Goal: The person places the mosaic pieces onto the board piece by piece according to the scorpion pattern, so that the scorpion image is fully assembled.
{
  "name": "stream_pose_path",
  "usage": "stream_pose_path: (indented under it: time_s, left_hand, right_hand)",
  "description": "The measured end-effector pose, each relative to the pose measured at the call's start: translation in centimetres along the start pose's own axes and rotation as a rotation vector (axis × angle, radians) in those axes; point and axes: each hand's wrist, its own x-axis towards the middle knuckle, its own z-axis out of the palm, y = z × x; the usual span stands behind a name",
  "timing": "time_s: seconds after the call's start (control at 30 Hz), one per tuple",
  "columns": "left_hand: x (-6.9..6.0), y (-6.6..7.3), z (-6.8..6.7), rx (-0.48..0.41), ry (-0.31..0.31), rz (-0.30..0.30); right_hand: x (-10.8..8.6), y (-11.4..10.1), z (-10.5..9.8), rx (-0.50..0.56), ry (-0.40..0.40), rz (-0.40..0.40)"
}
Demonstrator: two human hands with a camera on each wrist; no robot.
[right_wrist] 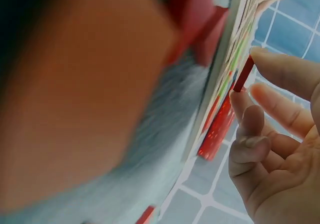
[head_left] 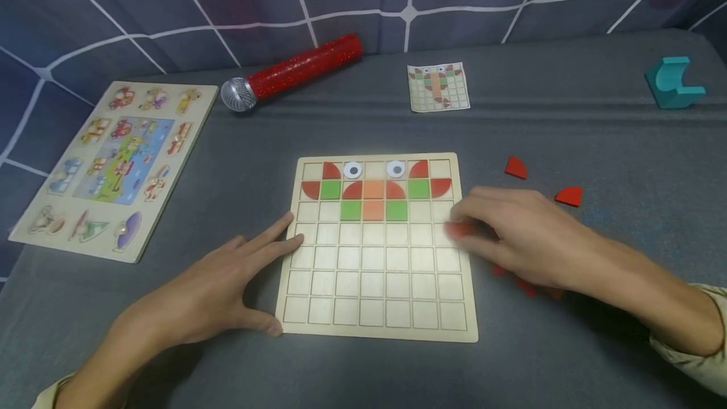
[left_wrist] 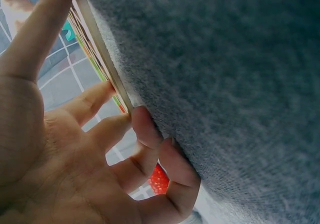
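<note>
red piece (right_wrist: 244, 74) by grid board's (head_left: 373, 283) right edge, pinched between right hand's (head_left: 514, 231) fingertips. left hand (head_left: 224, 286) spread, fingertips touching left edge. loose red quarter piece (head_left: 515, 168) near right hand. gray tabletop (head_left: 244, 163) stretches between board and puzzle board (head_left: 206, 106); microphone (head_left: 307, 69), picture card (head_left: 438, 87) beyond far edge.

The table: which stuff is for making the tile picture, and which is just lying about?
Probably for the picture:
board
coloured tiles on it
red piece in the right hand
loose red pieces
picture card

Probably just lying about:
microphone
picture puzzle
teal holder
</note>
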Motion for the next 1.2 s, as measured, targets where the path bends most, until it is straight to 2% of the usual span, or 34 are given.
stream_pose_path:
  time_s: [0.23,0.47,0.63,0.93,1.2]
  left_hand:
    - [0.0,-0.1,0.0,0.001,0.000,0.001]
    - [-0.2,-0.1,0.1,0.011,0.025,0.013]
    - [-0.2,-0.1,0.2,0.009,0.042,0.026]
    - [-0.3,-0.1,0.1,0.031,0.057,0.050]
    - [-0.1,-0.1,0.2,0.026,0.049,0.040]
  right_hand:
    - [2.8,-2.3,0.8,0.003,-0.042,-0.039]
    - [6.6,-5.4,2.5,-0.015,-0.073,-0.140]
    - [8.3,-6.8,3.3,-0.038,-0.134,-0.161]
    - [9.4,-7.3,4.0,-0.069,-0.175,-0.156]
    - [9.8,-7.1,4.2,-0.081,-0.180,-0.155]
